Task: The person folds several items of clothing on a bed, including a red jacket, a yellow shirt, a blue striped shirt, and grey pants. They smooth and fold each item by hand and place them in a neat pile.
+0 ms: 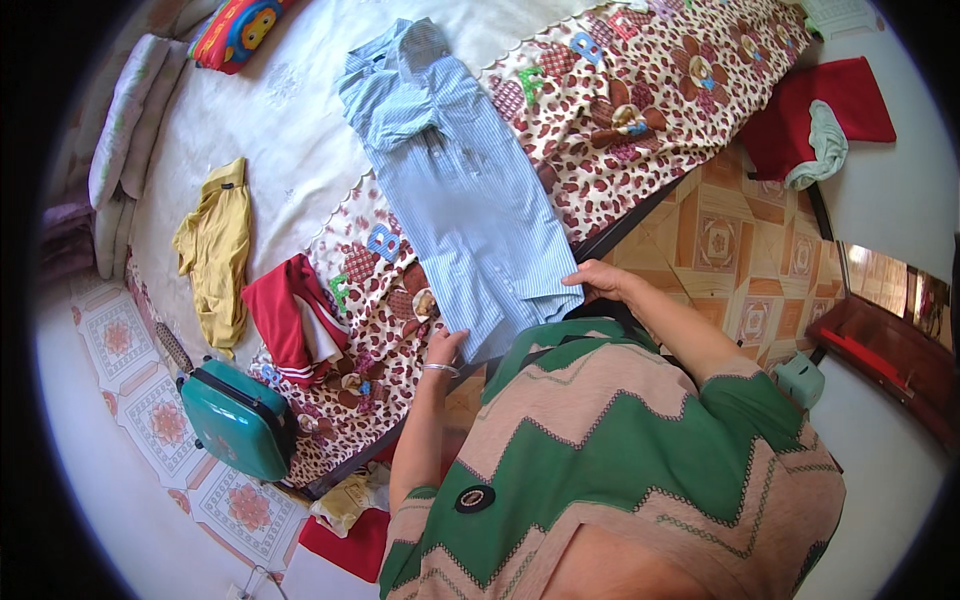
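Observation:
A blue-and-white striped button shirt [457, 187] lies lengthwise across the bed, its collar at the far end and its hem towards me. My left hand [448, 346] grips the near left corner of the hem. At the near right corner, my right hand [604, 281] pinches the hem between thumb and fingers. The sleeves are folded in over the upper part of the shirt. Left of it on the bed are a red garment [289, 319] with white stripes and a folded yellow garment [217, 255].
The bed has a leopard-print spread [637, 127] with flower and letter patches. A teal hard-shell suitcase [232, 420] stands at the bed's left end. Red cloth [832, 112] with a pale green cloth [821, 150] lies at right. A colourful toy-like case [244, 34] rests at the far left.

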Available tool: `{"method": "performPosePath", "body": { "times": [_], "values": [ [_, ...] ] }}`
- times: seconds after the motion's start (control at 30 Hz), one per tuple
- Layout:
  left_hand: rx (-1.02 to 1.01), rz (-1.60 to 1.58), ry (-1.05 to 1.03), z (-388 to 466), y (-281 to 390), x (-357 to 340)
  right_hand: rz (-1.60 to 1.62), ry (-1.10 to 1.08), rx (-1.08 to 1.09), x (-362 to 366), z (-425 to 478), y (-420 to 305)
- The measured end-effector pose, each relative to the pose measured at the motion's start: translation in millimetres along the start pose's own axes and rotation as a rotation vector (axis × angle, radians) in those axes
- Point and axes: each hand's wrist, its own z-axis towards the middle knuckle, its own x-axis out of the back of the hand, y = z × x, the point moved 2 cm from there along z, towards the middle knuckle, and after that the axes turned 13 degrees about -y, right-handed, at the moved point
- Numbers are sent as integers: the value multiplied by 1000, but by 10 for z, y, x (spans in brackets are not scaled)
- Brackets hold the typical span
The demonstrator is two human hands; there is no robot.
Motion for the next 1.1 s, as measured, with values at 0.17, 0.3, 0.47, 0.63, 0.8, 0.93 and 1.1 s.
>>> {"method": "performPosePath", "body": {
  "times": [0.17,0.3,0.47,0.63,0.8,0.93,1.1],
  "values": [
    [-25,-118,-99,-183,1199,-381,186,-77,171,-63,-54,-766],
    [1,-197,-15,141,2052,-324,267,-40,301,28,192,-1436],
    [-169,-237,29,845,2537,149,206,-51,428,126,727,-2260],
    [-281,45,467,1049,2014,473,-116,268,467,399,1038,-2438],
    [-401,58,444,1036,1142,406,-453,644,462,698,824,-1886],
    [-384,30,542,1116,1022,398,-590,412,402,377,636,-1518],
    [-151,338,503,1145,942,565,-426,461,324,521,898,-1422]
  ]
}}
